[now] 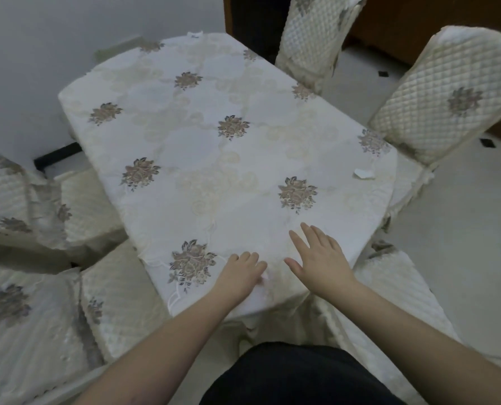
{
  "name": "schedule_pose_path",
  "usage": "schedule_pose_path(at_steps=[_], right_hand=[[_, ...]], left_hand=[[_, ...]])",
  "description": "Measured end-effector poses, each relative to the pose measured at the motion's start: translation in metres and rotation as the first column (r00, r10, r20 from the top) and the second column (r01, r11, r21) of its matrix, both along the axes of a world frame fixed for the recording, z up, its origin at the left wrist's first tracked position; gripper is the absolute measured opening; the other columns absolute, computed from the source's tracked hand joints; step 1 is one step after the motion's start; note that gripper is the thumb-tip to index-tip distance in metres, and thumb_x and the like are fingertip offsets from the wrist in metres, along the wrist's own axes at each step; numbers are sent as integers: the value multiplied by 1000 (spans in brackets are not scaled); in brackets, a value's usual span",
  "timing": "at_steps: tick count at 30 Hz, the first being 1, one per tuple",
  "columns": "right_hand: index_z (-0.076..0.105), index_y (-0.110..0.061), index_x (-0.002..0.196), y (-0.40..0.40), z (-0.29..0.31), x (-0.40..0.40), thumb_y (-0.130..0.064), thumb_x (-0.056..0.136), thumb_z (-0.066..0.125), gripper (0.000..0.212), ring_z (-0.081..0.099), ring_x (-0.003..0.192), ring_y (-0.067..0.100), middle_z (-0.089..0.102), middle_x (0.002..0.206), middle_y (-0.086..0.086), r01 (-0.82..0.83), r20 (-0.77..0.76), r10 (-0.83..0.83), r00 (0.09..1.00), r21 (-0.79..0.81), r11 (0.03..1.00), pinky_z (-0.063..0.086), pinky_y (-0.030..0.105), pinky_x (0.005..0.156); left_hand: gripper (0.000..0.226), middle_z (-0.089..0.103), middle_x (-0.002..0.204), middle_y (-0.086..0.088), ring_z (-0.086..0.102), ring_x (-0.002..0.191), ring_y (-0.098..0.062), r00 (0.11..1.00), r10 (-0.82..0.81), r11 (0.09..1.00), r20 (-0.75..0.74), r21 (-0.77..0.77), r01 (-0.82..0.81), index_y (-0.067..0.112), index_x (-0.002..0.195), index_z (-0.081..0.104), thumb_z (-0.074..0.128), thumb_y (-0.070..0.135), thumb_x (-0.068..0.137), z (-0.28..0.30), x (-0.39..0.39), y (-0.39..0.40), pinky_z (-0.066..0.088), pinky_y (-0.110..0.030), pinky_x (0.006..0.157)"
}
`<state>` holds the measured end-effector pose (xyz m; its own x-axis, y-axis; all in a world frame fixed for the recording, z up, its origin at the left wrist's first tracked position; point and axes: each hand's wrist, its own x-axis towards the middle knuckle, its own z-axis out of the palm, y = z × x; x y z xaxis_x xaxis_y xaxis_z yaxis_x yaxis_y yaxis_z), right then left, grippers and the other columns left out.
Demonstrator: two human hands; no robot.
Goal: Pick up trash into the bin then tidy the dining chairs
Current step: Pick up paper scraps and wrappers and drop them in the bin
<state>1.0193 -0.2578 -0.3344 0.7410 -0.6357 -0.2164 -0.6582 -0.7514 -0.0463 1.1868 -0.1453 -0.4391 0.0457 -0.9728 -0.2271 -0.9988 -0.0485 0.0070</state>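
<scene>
My left hand (243,273) is at the near edge of the dining table (214,171), its fingers curled round a small whitish paper scrap (263,281). Just to its right, my right hand (319,258) lies flat on the flowered tablecloth with the fingers spread and holds nothing. A torn white paper scrap (363,173) lies near the table's right edge. Another small white scrap (195,34) sits at the far edge. No bin is in view.
Quilted cream dining chairs surround the table: two backs at the far right (310,33) (453,92), two at the left (7,194) (24,317), and a seat at the near right (389,290). White tiled floor (462,229) lies to the right.
</scene>
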Motion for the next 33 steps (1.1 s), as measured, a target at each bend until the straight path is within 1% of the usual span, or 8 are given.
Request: schedule_pose_path(at_steps=[5,10,15,20,24,27,29,33], right_hand=[[15,-23,152,-18,-2,-4,-56,97,26,64,11,146,25,11,160,7,70,0,-70,998,-3,998,16,41,114],[16,-23,151,-62,1,-16,-55,97,27,64,13,145,26,14,159,8,166,5,-166,986,-32,986,14,42,115],[18,-23,151,-133,1,-23,-53,98,28,62,15,144,25,17,158,7,244,32,-242,970,-58,968,12,42,115],[26,-20,148,-211,-13,-26,-45,97,38,58,27,139,28,29,153,10,274,81,-270,960,-49,960,22,41,109],[27,-19,147,-269,-35,-24,-36,96,43,56,34,132,29,34,148,9,273,64,-274,960,17,962,31,42,102],[24,-17,148,-304,-57,-20,-30,95,44,57,36,130,31,34,147,11,239,9,-240,971,42,970,33,43,101],[27,-17,146,-322,-72,-17,-26,94,45,55,37,128,33,35,144,12,237,-23,-236,972,59,970,33,44,100],[44,-12,126,-341,-98,-14,-16,89,47,37,46,113,34,47,124,14,286,-5,-286,958,32,958,40,46,90]], left_hand=[[33,52,71,-2,54,57,-23,997,-46,998,-61,48,49,17,77,55,77,12,53,8,7,-20,30,-30,44],[24,53,104,-11,57,90,-31,979,33,994,-201,105,-12,13,115,48,44,10,92,24,9,-58,36,-37,64],[31,61,106,-10,58,93,-28,953,92,993,-288,94,-68,18,123,48,37,9,96,45,15,-115,43,-36,74],[46,62,117,-4,61,100,-15,791,248,968,-559,107,-228,20,123,55,35,-2,89,77,8,-168,40,-26,78],[39,61,95,2,59,85,-16,624,316,922,-715,78,-378,22,105,62,37,-3,89,94,-1,-198,45,-28,72],[30,63,82,2,59,68,-18,541,405,862,-737,110,-495,31,92,62,42,7,92,100,-2,-213,44,-27,60],[23,61,76,5,53,54,-9,517,447,834,-730,131,-536,28,94,65,46,15,94,104,0,-220,38,-21,50],[20,62,71,10,57,61,-4,374,490,766,-787,184,-616,26,94,66,46,29,97,115,2,-230,39,-18,55]])
